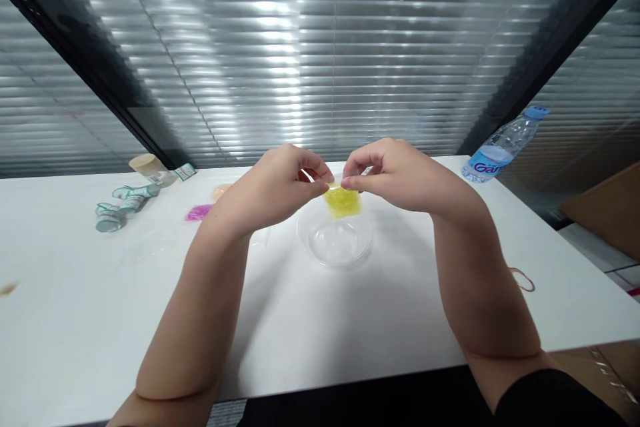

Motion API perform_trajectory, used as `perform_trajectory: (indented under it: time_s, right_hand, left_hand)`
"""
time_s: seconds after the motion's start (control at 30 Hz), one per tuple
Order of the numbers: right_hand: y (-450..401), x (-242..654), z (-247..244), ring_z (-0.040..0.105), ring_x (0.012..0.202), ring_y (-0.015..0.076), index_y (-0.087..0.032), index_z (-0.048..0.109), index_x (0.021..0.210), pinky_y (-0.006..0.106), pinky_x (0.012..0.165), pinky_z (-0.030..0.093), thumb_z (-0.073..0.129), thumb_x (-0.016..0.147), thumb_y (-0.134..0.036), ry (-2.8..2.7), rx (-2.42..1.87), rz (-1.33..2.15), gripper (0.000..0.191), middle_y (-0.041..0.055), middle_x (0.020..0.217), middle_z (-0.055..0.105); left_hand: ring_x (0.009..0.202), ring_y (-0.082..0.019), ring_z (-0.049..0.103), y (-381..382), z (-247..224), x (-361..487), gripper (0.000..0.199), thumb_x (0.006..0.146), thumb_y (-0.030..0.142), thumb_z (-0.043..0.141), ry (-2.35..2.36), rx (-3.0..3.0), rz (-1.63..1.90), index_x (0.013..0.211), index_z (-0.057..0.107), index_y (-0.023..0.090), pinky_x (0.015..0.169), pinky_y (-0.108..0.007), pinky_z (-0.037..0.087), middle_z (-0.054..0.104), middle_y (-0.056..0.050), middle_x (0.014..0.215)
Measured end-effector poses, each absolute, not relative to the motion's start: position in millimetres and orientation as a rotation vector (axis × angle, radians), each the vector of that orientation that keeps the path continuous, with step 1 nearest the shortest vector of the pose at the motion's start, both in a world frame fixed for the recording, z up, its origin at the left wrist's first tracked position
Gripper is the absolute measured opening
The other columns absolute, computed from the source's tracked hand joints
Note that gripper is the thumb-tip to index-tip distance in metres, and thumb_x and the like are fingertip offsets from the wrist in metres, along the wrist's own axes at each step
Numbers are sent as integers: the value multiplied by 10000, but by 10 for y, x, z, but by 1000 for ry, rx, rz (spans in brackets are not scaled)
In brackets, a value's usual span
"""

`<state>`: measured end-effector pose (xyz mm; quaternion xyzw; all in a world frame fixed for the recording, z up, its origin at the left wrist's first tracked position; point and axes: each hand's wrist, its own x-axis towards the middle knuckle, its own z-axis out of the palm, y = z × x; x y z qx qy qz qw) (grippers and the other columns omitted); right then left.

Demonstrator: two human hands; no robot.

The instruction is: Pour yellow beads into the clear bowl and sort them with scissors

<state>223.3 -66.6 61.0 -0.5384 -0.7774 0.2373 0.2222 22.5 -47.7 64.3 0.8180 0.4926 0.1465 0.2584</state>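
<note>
A small clear packet with bright yellow contents [343, 203] hangs above a round clear plastic bowl [311, 248]. My left hand [285, 183] pinches the packet's top edge on its left side, thumb against fingers. Close beside it, my right hand [393, 173] pinches the same edge farther right. The packet hides part of the bowl's far rim. What the yellow contents are, I cannot make out. To the left of my left forearm lies a magenta packet [199, 213], with a peach-coloured one [220, 192] partly covered by my wrist.
Small jars with green string [111, 217] lie at the left, near a jar with a beige lid [145, 165]. A water bottle [495, 153] stands at the back right. A thin loop [523, 279] lies by my right forearm. Glass panels with blinds [320, 80] rise behind the white table [320, 340].
</note>
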Motion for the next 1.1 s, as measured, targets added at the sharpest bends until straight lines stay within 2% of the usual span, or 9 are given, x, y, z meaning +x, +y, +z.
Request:
perform_trajectory:
  time_s: [0.23,0.47,0.57,0.67,0.73,0.8,0.9,1.0,1.1]
  right_hand:
    - [-673,2236,610,596,792,163,-207,675,792,281,607,410,575,832,-363,-2129,-1544,586,189,23,915,670]
    - [-669,2228,584,607,825,176,-207,651,876,281,619,434,586,832,-396,-2078,-1531,573,205,44,984,673]
    - [-690,2241,590,609,865,197,-225,618,1005,290,629,452,606,815,-480,-2039,-1560,575,319,61,1068,654]
    - [-734,2232,591,613,865,223,-244,548,1155,308,627,456,667,733,-580,-2062,-1649,565,552,84,1118,627]
    - [-768,2184,577,614,829,238,-241,511,1168,319,615,445,700,670,-629,-2125,-1747,513,659,85,1059,630]
    - [-795,2096,550,609,785,250,-217,493,1114,326,595,425,712,642,-648,-2171,-1857,400,675,73,940,631]
    - [-811,1944,501,598,739,247,-176,449,1058,320,559,390,734,662,-567,-2147,-1980,218,626,72,861,618]
    - [-810,1873,480,592,706,221,-168,425,1042,295,523,352,713,711,-369,-2109,-2032,117,482,79,868,619]
    - [-813,1915,496,578,679,194,-174,449,958,284,498,339,672,717,-267,-2166,-2030,84,341,65,852,612]
  left_hand:
    - [845,-193,617,-447,605,201,282,815,392,574,1304,2239,421,1023,688,241,552,-247,415,672,-52,1006]
    - [759,-159,611,-461,592,235,257,807,332,568,1255,2238,391,1019,683,244,531,-229,422,674,-34,931]
    - [730,-151,601,-470,610,242,212,815,318,563,1265,2223,376,968,682,234,523,-233,414,670,-27,887]
    - [705,-145,590,-473,633,250,171,806,294,575,1306,2210,378,917,676,211,528,-243,405,661,-27,827]
    - [685,-142,582,-470,637,265,150,797,276,585,1324,2191,414,898,667,201,534,-250,401,651,-24,778]
    - [665,-140,575,-462,631,285,140,792,266,589,1332,2164,463,895,656,198,534,-257,399,640,-21,744]
    - [663,-146,582,-447,621,304,159,790,277,590,1317,2117,500,923,639,205,535,-269,411,639,-21,751]
    - [682,-162,605,-440,625,289,232,788,305,589,1312,2101,445,1002,621,222,534,-277,422,648,-25,789]
    - [759,-185,634,-454,621,259,363,772,344,609,1325,2138,316,1122,576,255,545,-271,438,664,-31,917]
